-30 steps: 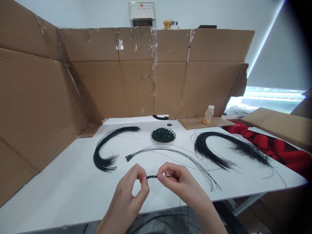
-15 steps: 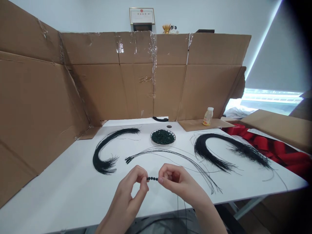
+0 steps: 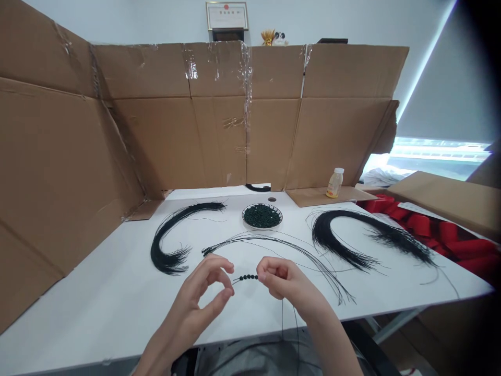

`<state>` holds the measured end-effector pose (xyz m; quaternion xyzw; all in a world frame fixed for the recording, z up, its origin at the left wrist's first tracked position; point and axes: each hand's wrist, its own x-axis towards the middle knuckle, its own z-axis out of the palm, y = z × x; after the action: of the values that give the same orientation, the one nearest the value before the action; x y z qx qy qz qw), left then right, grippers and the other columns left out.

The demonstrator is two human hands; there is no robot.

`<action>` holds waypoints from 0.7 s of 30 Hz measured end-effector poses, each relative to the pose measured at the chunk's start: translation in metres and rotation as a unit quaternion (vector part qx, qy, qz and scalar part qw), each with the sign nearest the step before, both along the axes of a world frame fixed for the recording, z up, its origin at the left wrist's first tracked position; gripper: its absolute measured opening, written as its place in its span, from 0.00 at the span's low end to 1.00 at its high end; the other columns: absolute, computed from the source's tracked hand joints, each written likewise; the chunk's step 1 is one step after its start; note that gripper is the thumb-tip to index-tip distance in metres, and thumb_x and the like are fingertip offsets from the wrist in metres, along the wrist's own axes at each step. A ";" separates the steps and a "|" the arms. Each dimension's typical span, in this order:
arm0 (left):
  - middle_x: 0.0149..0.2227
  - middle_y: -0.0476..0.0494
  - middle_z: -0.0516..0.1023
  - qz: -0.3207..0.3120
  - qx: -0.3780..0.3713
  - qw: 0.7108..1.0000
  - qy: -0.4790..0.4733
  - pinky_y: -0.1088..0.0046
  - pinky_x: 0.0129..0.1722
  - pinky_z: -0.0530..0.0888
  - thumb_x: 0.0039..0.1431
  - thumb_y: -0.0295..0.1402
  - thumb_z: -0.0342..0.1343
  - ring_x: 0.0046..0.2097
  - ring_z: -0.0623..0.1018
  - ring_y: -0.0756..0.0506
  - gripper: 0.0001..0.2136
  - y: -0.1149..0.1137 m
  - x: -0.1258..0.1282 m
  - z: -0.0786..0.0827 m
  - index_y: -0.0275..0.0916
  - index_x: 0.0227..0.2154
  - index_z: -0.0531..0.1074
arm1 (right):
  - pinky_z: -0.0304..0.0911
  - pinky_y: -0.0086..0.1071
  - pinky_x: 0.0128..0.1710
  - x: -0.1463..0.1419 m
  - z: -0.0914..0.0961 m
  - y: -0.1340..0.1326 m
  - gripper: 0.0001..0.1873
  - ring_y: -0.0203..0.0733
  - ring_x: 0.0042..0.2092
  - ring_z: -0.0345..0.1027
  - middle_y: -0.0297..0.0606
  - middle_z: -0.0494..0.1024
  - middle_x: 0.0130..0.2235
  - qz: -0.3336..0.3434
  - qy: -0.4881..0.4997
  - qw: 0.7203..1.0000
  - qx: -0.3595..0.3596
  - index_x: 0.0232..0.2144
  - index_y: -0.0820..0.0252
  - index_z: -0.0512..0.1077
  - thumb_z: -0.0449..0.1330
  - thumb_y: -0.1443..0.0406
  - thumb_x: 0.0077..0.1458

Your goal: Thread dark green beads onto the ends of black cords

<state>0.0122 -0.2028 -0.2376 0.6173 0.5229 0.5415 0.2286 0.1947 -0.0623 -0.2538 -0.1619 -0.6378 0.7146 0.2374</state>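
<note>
My right hand [image 3: 282, 283] is closed in a pinch on a thin black cord that carries a short row of dark beads [image 3: 247, 277]; the cord's tail hangs down off the table edge. My left hand [image 3: 199, 297] sits just left of the beads with thumb and forefinger parted in a curve, touching nothing. Straight ahead stands a white dish of dark green beads [image 3: 262, 216]. Between the dish and my hands lies a fan of beaded cords [image 3: 274, 245].
One black cord bundle [image 3: 172, 235] curves at the left, a larger bundle [image 3: 360, 237] at the right. Cardboard walls [image 3: 219, 120] ring the white table [image 3: 97, 292]. A small yellow bottle [image 3: 334, 184] stands at the back right; red material [image 3: 430, 227] lies beyond the right edge.
My left hand let go of the beaded cord's end and its fingers opened. The right hand kept its pinch and shifted slightly up.
</note>
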 end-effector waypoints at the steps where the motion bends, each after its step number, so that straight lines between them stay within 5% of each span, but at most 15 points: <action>1: 0.38 0.50 0.72 -0.008 0.016 1.000 0.003 0.70 0.47 0.69 0.70 0.36 0.56 0.40 0.74 0.47 0.07 0.001 -0.002 -0.001 0.50 0.49 0.72 | 0.36 0.29 0.23 0.000 0.000 0.000 0.20 0.29 0.24 0.38 0.24 0.52 0.23 0.005 0.001 1.000 -0.003 0.27 0.60 0.68 0.67 0.51 0.55; 6: 0.35 0.51 0.78 -0.035 0.085 0.993 0.072 0.75 0.39 0.73 0.65 0.23 0.60 0.38 0.77 0.49 0.11 0.007 -0.002 -0.001 0.49 0.41 0.78 | 0.36 0.29 0.23 0.001 -0.001 -0.002 0.19 0.29 0.23 0.39 0.24 0.53 0.22 0.025 -0.001 1.000 -0.009 0.27 0.61 0.68 0.67 0.53 0.55; 12: 0.34 0.48 0.80 -0.046 0.117 0.990 0.070 0.74 0.36 0.75 0.62 0.20 0.62 0.36 0.79 0.48 0.12 0.009 -0.003 0.000 0.47 0.39 0.81 | 0.35 0.29 0.23 0.002 -0.002 -0.003 0.17 0.29 0.23 0.38 0.23 0.52 0.21 0.035 0.005 0.999 -0.006 0.27 0.61 0.69 0.67 0.55 0.55; 17: 0.35 0.47 0.80 -0.091 0.073 0.991 0.064 0.74 0.37 0.76 0.61 0.21 0.64 0.36 0.80 0.48 0.11 0.006 -0.005 0.000 0.47 0.36 0.83 | 0.37 0.29 0.25 0.003 0.000 -0.003 0.17 0.29 0.24 0.40 0.23 0.53 0.21 0.039 0.007 0.999 0.009 0.27 0.62 0.70 0.67 0.55 0.55; 21: 0.35 0.46 0.79 -0.116 -0.031 0.990 0.068 0.74 0.38 0.74 0.61 0.24 0.64 0.35 0.79 0.48 0.08 0.005 -0.006 0.000 0.44 0.32 0.84 | 0.40 0.29 0.26 0.004 0.000 -0.004 0.15 0.30 0.25 0.44 0.25 0.56 0.21 0.043 -0.007 0.999 0.029 0.27 0.62 0.70 0.68 0.58 0.53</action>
<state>0.0066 -0.1981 -0.2376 0.7017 0.4786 0.4519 0.2725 0.1990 -0.0661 -0.2535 -0.1321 -0.6665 0.7040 0.2067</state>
